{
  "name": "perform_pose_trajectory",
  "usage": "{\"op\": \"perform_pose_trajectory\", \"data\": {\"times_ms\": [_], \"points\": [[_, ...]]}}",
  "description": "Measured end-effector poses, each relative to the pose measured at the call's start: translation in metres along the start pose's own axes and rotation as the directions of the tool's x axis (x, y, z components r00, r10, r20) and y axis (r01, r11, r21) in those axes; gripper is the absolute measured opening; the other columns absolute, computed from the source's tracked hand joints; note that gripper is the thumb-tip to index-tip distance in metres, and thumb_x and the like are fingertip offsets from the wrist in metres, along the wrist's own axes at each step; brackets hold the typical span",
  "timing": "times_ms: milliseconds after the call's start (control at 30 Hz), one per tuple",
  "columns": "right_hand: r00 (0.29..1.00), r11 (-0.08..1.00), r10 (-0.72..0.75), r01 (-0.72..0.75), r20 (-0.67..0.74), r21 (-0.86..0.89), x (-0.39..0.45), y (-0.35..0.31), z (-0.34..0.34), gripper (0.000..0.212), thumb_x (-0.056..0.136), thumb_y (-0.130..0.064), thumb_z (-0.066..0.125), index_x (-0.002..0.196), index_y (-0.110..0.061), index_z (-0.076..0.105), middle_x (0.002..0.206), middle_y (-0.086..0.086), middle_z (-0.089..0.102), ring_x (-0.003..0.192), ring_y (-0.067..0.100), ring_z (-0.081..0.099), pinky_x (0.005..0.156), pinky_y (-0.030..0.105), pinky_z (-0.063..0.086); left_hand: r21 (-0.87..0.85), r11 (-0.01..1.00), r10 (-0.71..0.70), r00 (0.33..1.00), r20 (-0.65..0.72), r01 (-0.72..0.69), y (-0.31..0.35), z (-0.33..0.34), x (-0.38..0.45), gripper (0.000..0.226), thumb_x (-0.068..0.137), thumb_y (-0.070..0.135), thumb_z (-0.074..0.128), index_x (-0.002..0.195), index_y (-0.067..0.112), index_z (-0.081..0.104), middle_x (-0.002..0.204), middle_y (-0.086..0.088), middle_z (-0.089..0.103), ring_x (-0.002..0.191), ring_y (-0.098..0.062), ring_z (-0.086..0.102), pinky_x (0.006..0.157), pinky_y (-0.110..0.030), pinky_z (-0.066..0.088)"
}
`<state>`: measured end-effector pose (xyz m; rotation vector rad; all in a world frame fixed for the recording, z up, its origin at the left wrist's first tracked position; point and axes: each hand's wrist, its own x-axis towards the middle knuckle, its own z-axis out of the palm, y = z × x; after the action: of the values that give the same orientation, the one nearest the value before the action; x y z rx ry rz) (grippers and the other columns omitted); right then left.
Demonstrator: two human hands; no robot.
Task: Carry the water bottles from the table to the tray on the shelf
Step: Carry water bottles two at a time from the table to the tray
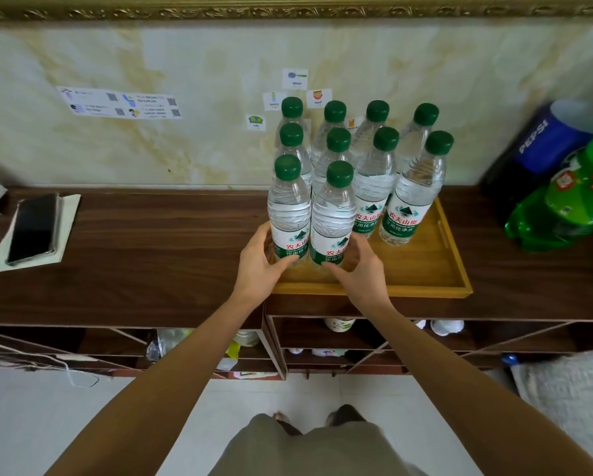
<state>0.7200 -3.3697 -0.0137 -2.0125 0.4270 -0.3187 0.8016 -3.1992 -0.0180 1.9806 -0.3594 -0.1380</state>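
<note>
A wooden tray sits on the dark wooden shelf top. Several clear water bottles with green caps stand upright in it, in rows. My left hand grips the base of the front left bottle. My right hand grips the base of the front bottle beside it. Both bottles stand at the tray's front left corner, touching each other. Behind them stand more bottles, such as the one at the right.
A phone lies on a paper sheet at the shelf's left. A Pepsi bottle and a green soda bottle lean at the right. Cubbyholes below the shelf hold small items. The wall stands close behind the tray.
</note>
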Motion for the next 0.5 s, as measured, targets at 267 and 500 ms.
{"op": "perform_pose_trajectory", "data": {"times_ms": [267, 500], "points": [[1.000, 1.000, 0.012, -0.012, -0.017, -0.008, 0.0060, -0.0009, 0.0049, 0.065, 0.076, -0.016, 0.080, 0.132, -0.018, 0.048, 0.121, -0.006, 0.063, 0.112, 0.007, 0.058, 0.098, 0.028, 0.049, 0.000, 1.000, 0.013, 1.000, 0.018, -0.013, -0.0006, -0.0020, -0.0005, 0.076, 0.076, 0.012, 0.080, 0.141, 0.018, 0.042, 0.138, 0.000, 0.054, 0.128, -0.010, 0.048, 0.110, -0.035, 0.041], [0.999, 0.999, 0.032, -0.032, -0.005, -0.007, 0.0045, -0.0021, 0.0045, 0.068, 0.077, -0.017, 0.079, 0.136, -0.018, 0.046, 0.125, -0.008, 0.061, 0.115, 0.005, 0.054, 0.098, 0.024, 0.047, 0.042, 0.999, 0.010, 0.999, 0.037, -0.011, -0.0007, -0.0022, -0.0016, 0.076, 0.077, 0.016, 0.079, 0.142, 0.018, 0.040, 0.140, 0.003, 0.053, 0.129, -0.009, 0.047, 0.111, -0.033, 0.040]]}}
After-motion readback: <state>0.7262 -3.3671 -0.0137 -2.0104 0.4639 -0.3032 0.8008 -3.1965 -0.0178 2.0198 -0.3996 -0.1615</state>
